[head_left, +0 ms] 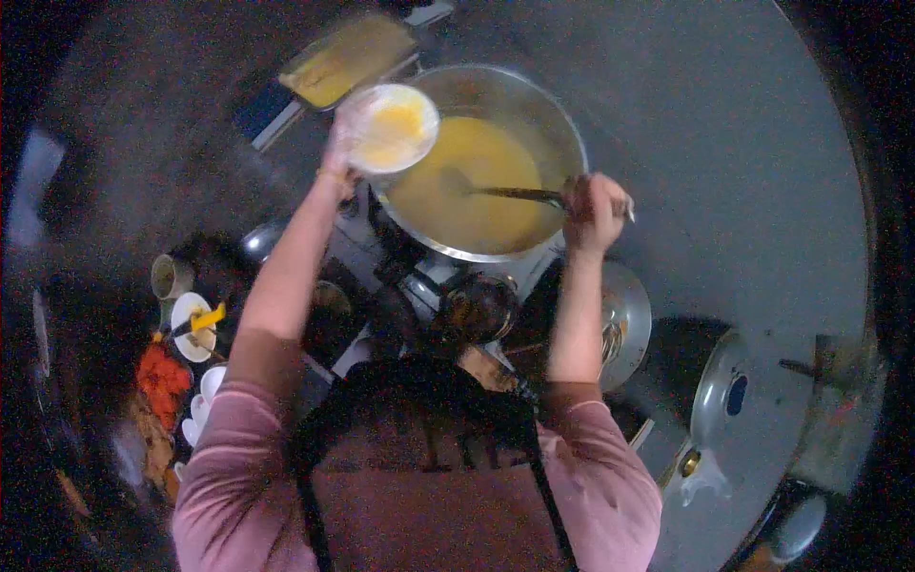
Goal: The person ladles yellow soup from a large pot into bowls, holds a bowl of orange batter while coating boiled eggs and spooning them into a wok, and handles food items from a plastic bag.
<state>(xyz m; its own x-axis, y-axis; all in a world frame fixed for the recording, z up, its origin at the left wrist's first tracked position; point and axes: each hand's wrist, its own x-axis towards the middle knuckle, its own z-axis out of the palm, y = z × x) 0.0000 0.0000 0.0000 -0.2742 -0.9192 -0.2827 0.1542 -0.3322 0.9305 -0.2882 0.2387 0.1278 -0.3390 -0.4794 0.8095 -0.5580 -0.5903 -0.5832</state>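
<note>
Pot (486, 93), lg., metal, sits fwd of the person in my remote view, w/ yellow liquid (496, 157) inside. L hand (340, 157), partly blurred, grasps white bowl (419, 148) at pot's L rim; yellow residue in bowl; I can't tell if bowl & rim touch. R hand (596, 212) is clenched round dark handle of utensil (519, 194), far end in the liquid. Also logged: red-orange heap (162, 379), far L; metal bowl (637, 315) w/ whisk (613, 338), near R forearm (577, 315).

Stovetop (357, 234) | pale, partly shadowed | large metal pot (486, 93) standing on it
</note>
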